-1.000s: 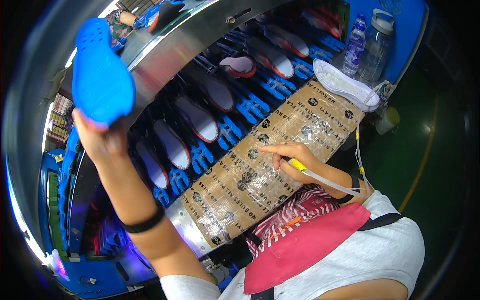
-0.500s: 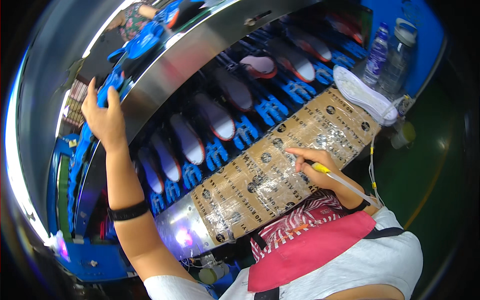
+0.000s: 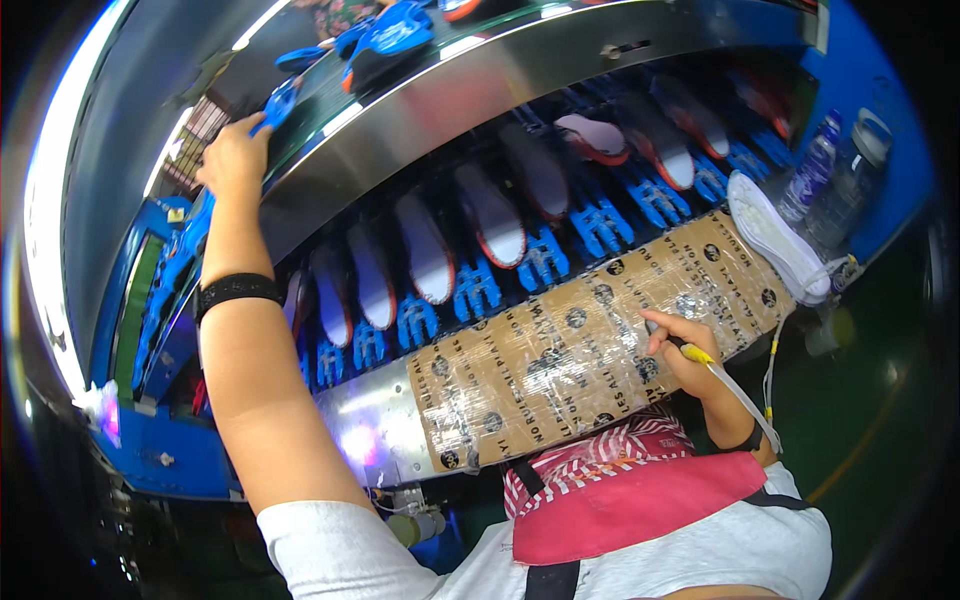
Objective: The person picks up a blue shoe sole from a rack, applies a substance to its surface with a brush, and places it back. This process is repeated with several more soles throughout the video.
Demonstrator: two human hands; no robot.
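Stretched out to the upper left, my left hand (image 3: 235, 158) is closed around a blue shoe holder (image 3: 277, 104) on the upper ledge; its fingertips are partly hidden. My right hand (image 3: 685, 350) is over the cardboard-covered board, its fingers wrapped round a pen-like tool with a yellow sleeve (image 3: 696, 353) and a white tube trailing toward my wrist. The tool's dark tip points up and left, touching nothing I can make out. Behind the board, several shoe soles (image 3: 490, 215) with white toes and red-orange rims lie in a row on blue holders (image 3: 543, 258).
The taped cardboard (image 3: 520, 400) covers a metal board along my front. A white sole (image 3: 775, 235) lies at its right end, beside a purple-labelled bottle (image 3: 810, 168) and a clear jug (image 3: 850, 190). A steel rail (image 3: 450, 115) bounds the upper ledge, where blue-and-black shoe pieces (image 3: 390, 45) stand.
My left hand has gone from spread fingers to closing on the blue holder. My view has shifted, so the bench sits lower and more to the right. The right hand keeps its tool.
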